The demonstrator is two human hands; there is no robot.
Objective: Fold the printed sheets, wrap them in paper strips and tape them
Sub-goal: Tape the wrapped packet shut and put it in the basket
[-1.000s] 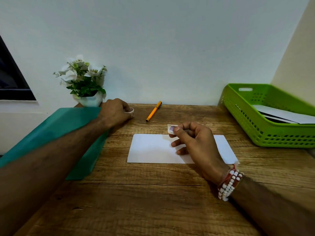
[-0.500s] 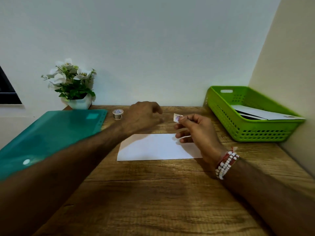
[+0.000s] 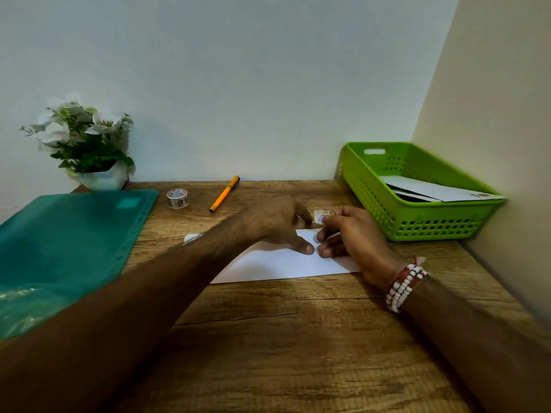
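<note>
A folded white sheet lies flat on the wooden table. My right hand pinches a small printed piece of tape between thumb and forefinger just above the sheet's far edge. My left hand reaches across the sheet, its forefinger stretched out beside the tape piece and its thumb tip on the paper; it holds nothing. My left forearm hides much of the sheet's left half. The roll of patterned tape stands alone at the back left of the table.
An orange pen lies near the back wall. A green plastic basket with white papers stands at the right against the side wall. A teal plastic folder covers the left side, with a white flower pot behind it.
My left hand let go of the tape roll at the back left and swung right across the sheet to my right hand. My right hand kept hold of the tape piece.
</note>
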